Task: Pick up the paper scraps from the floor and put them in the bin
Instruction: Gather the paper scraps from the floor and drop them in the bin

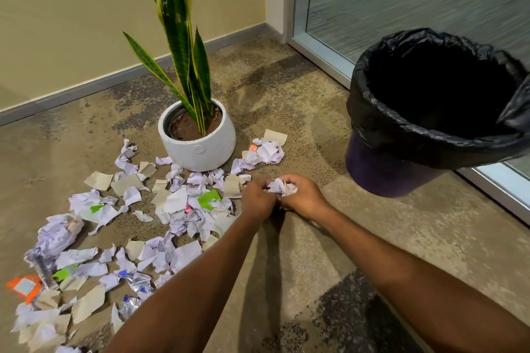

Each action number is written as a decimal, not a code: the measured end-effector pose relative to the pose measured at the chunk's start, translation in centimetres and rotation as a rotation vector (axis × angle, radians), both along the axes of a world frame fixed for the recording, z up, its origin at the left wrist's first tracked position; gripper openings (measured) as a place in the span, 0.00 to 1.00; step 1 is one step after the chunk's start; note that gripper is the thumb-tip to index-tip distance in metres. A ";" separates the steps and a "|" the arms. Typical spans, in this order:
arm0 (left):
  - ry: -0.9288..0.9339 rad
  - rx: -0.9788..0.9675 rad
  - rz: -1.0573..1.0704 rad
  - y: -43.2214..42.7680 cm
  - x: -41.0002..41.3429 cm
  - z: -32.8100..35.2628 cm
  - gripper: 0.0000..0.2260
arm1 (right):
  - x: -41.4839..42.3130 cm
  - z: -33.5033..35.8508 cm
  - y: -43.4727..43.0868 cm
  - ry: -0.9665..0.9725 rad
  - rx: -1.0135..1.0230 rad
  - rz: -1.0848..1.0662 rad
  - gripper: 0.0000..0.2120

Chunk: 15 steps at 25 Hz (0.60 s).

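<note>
Several crumpled white, beige and coloured paper scraps [183, 209] litter the carpet at left and centre. My right hand [304, 195] grips a bunch of white crumpled scraps [282, 187] just above the floor. My left hand [258, 198] is pressed against it with curled fingers touching the same bunch. The bin [395, 163], dark purple with a black liner [430, 135] over its rim, stands open at the right, about an arm's reach from both hands.
A white pot [198, 149] with a tall snake plant stands behind the scraps. More scraps [269, 152] lie right of the pot. A glass door frame [318, 51] runs behind the bin. A beige wall closes the back.
</note>
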<state>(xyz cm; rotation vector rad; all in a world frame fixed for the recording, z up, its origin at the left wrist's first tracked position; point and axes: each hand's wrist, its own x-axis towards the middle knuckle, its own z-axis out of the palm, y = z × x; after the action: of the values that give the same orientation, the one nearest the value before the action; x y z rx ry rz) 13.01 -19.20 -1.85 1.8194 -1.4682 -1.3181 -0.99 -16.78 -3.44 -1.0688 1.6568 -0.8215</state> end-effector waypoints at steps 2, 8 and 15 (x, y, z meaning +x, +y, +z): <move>0.047 0.090 0.008 0.7 0.1 0.1 0.09 | -0.2 0.3 1.0 -0.112 0.050 -0.061 0.23; 0.173 0.117 0.010 2.8 -1.5 2.4 0.09 | -2.1 3.0 2.5 -0.106 0.041 -0.091 0.24; 0.196 -0.136 0.007 2.5 -5.0 10.2 0.15 | -4.3 10.3 1.3 -0.112 -0.144 -0.106 0.24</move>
<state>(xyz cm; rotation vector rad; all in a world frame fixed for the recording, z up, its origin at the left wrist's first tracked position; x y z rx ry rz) 8.02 -16.68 8.30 1.5612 -1.4088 -1.3190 -5.30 -15.46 6.87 -1.0207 1.5889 -1.0646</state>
